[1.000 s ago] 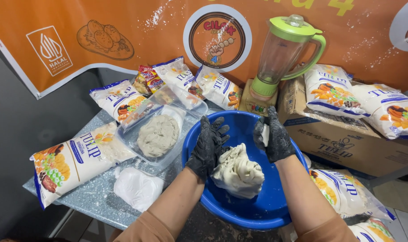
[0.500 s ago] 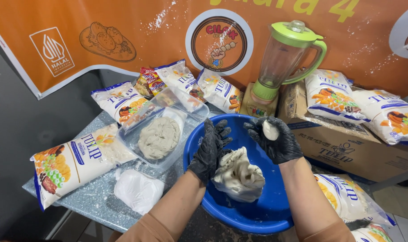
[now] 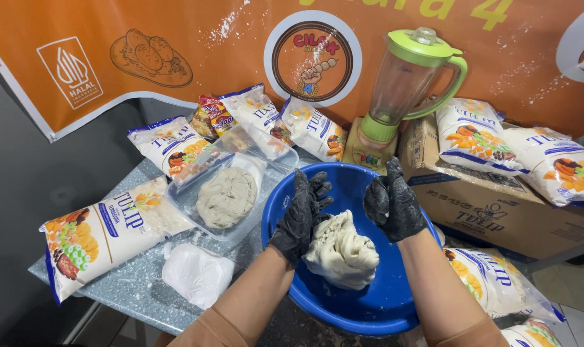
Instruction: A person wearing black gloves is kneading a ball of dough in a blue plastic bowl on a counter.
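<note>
A pale lump of dough (image 3: 342,252) lies in a blue plastic bowl (image 3: 369,308) on the speckled table. My left hand (image 3: 303,215), in a black glove, grips the lump's upper left side with curled fingers. My right hand (image 3: 392,207), also in a black glove, is raised above the bowl just right of the lump. It is closed into a fist around a small piece of dough that is hidden inside it.
A clear tray (image 3: 195,215) holding a grey-beige dough disc (image 3: 226,196) sits left of the bowl, with a white powder bag (image 3: 195,274) in front. Flour packets (image 3: 99,234) lie around. A green blender (image 3: 404,83) and a cardboard box (image 3: 497,212) stand behind.
My right hand pulled a small piece off the lump, lifted it, and has closed into a fist around it. My left hand stayed on the lump.
</note>
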